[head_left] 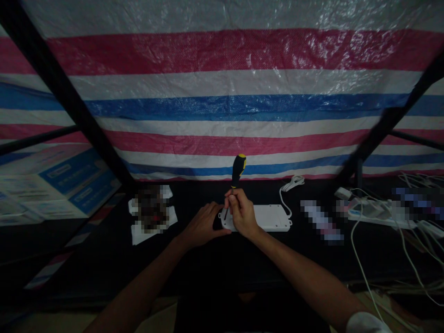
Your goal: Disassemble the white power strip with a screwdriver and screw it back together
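Observation:
A white power strip [272, 216] lies flat on the dark table, with small holes near its edges and its cable leaving the right end. My left hand [204, 224] grips its left end, thumb along the near edge and fingers at the far edge. Above that same end, my right hand [242, 212] is closed around the shaft of a screwdriver [238, 170]. The screwdriver's black and yellow handle points up, and its tip slants down to the strip's left part. Whether the tip sits in a screw is too small to tell.
A bundled white cable [292, 183] lies behind the strip. To the left are white papers [149, 235] under a blurred-out item, and stacked blue-and-white boxes [83, 178]. Another white power strip [379, 215] and tangled cords lie at the right. A striped plastic sheet [229, 83] hangs behind, between dark metal posts.

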Available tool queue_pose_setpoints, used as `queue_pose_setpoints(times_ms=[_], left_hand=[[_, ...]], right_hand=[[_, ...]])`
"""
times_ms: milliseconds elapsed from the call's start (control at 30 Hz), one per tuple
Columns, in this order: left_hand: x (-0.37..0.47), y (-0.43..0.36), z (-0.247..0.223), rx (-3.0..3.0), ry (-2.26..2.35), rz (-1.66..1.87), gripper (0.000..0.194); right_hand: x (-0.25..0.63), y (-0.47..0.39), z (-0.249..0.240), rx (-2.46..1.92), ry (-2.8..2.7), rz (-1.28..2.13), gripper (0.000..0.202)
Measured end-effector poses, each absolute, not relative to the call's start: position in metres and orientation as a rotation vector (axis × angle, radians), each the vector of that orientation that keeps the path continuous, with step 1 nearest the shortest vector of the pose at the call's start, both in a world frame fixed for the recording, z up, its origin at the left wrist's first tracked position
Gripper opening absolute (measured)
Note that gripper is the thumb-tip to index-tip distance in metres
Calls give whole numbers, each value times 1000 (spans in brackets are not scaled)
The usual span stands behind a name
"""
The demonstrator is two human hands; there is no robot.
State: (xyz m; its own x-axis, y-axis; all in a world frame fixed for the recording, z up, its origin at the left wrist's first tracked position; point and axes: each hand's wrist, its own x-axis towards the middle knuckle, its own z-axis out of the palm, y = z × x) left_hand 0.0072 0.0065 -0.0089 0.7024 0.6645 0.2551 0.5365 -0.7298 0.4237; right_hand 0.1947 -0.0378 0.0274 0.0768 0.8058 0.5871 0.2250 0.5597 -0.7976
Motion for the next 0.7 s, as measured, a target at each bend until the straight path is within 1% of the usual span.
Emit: queue_pose_setpoints(times_ms=[200, 333, 500, 700], left_hand=[[7, 7, -9, 2595, 942, 567, 71], [6, 7, -11, 2589, 953, 570, 76], [6, 8, -12, 2599, 948, 568, 76], [6, 8, -10, 2599, 936, 542, 78]], right_hand=[[196, -44, 22, -940, -1587, 569, 30], [197, -44, 19, -927, -1629, 577, 29], [198, -43, 17, -924, -1639, 581, 28], [198, -41, 16, -922, -1641, 655, 33]])
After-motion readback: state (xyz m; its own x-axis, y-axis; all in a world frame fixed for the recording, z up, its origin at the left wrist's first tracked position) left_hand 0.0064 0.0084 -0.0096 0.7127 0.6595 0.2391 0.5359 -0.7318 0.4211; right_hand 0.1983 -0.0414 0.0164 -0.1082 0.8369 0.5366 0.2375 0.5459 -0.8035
